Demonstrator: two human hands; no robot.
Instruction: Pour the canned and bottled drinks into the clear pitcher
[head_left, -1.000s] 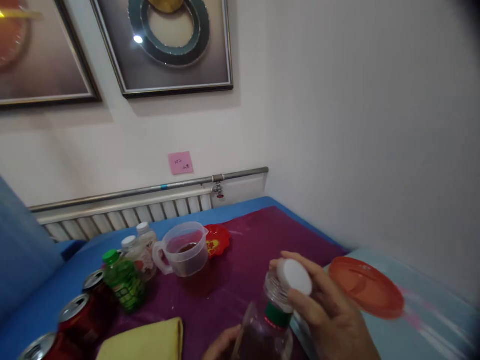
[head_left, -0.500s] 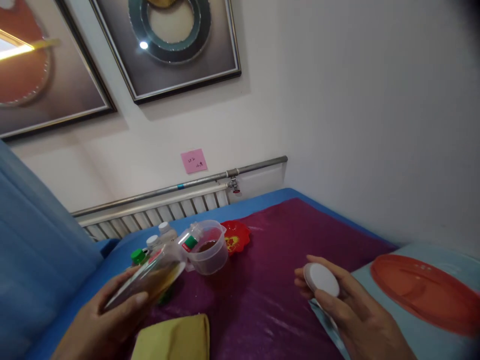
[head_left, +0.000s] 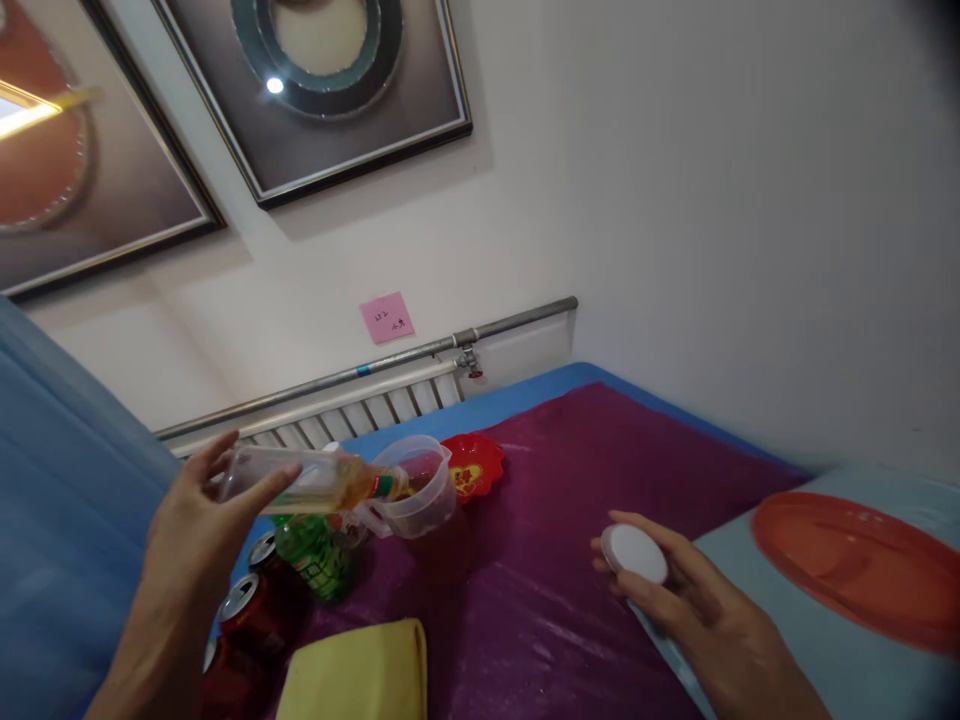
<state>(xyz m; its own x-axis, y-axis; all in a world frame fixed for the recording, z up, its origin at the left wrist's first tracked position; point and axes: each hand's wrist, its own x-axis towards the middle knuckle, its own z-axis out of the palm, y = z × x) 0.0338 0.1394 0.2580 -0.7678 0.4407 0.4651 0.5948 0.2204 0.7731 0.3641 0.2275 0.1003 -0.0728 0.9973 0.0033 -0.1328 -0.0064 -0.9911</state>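
Note:
My left hand (head_left: pixel 191 515) is wrapped round a clear plastic bottle (head_left: pixel 319 482), tipped nearly level. Amber liquid lies toward its neck, and the mouth sits over a translucent measuring jug (head_left: pixel 427 515) with some brownish liquid inside. Over on the right, my right hand (head_left: pixel 712 625) pinches a round white cap (head_left: pixel 637 555) between thumb and fingers, well apart from the jug. Beneath the bottle stands a green soda bottle (head_left: pixel 319 560), partly covered by it.
Several red cans (head_left: pixel 255 610) line the left side. A folded yellow cloth (head_left: pixel 356 670) lies at the front on the purple table cover (head_left: pixel 525 600). Behind the jug is a red scalloped dish (head_left: pixel 480 465); a large orange-red tray (head_left: pixel 855 570) lies at right.
My left hand has raised the bottle's base and tipped it flatter, with the amber liquid shifted to the neck at the jug. My right hand stays almost still, holding the cap.

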